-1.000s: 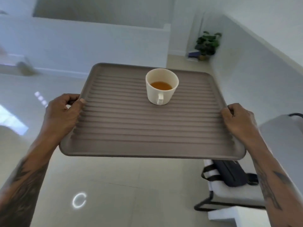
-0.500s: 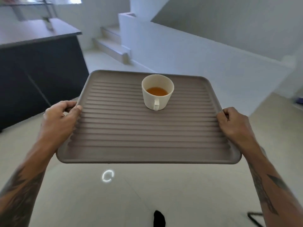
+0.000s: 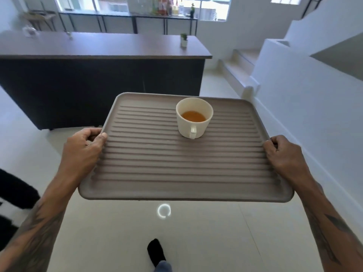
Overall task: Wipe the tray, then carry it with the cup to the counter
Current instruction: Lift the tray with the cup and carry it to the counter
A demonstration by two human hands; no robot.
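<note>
Both hands [image 3: 84,146] [image 3: 282,154] grip tray [image 3: 176,173]; fingers hidden beneath its rim.

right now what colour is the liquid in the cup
Amber-orange liquid in a cream cup, seen best in the head view.

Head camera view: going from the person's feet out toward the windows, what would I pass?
Foot → tray, held by the left hand and right hand → cup on the tray's far part → counter → shelf with bottles by the windows.
</note>
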